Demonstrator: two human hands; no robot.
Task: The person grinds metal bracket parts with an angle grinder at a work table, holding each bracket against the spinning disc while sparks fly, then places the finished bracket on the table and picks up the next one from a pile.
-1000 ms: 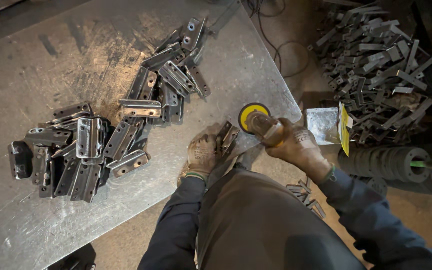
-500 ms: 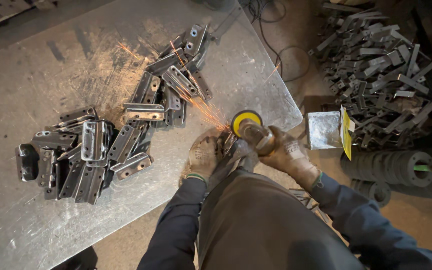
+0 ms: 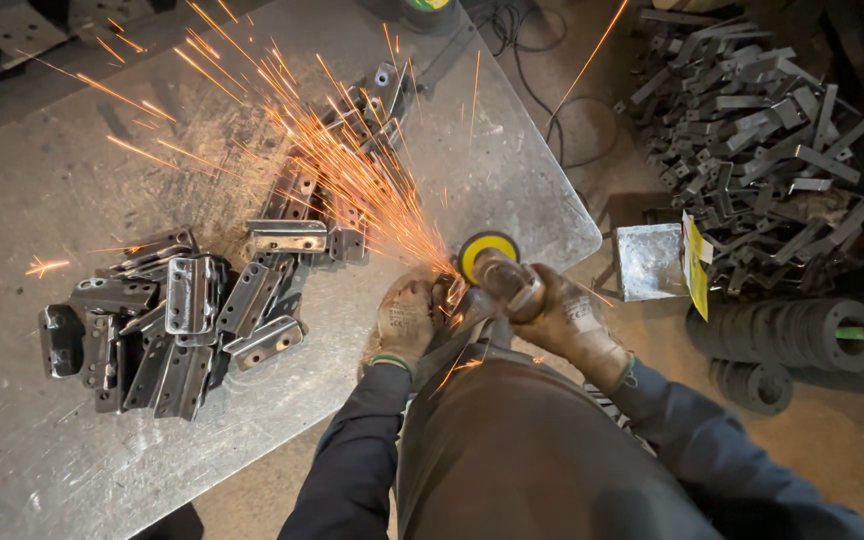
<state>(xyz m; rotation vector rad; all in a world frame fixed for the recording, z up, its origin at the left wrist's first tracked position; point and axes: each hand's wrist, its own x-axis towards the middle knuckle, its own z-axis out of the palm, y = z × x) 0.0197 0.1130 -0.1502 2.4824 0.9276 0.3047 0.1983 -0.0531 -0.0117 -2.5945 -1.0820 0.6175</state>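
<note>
At the near edge of the steel table [image 3: 72, 440], an angle grinder [image 3: 500, 272] with a yellow disc guard is gripped by the gloved right hand [image 3: 564, 318], whose fingers are wrapped fully around its body. A small metal bracket [image 3: 455, 297] is pinned against the table edge by the gloved left hand [image 3: 407, 316], the fingers curled down onto it; most of the piece is hidden under the glove and the glare. Both hands are clenched, with the disc just beside the left fingertips, and a fan of orange sparks [image 3: 352, 180] is thrown away across the tabletop.

One grinder and two gloves are seen. Two loose heaps of dark brackets are laid on the table: a nearer heap [image 3: 167, 320] of roughly fifteen, and a farther heap [image 3: 337, 190] that cannot be counted through the sparks.

The tabletop is scuffed grey sheet metal. Beyond its right edge, a dirt floor is covered with a large pile of bent steel strips [image 3: 752, 130], a stack of dark round flanges [image 3: 792, 335], a small metal box [image 3: 647, 260] and black cables [image 3: 537, 60].
</note>
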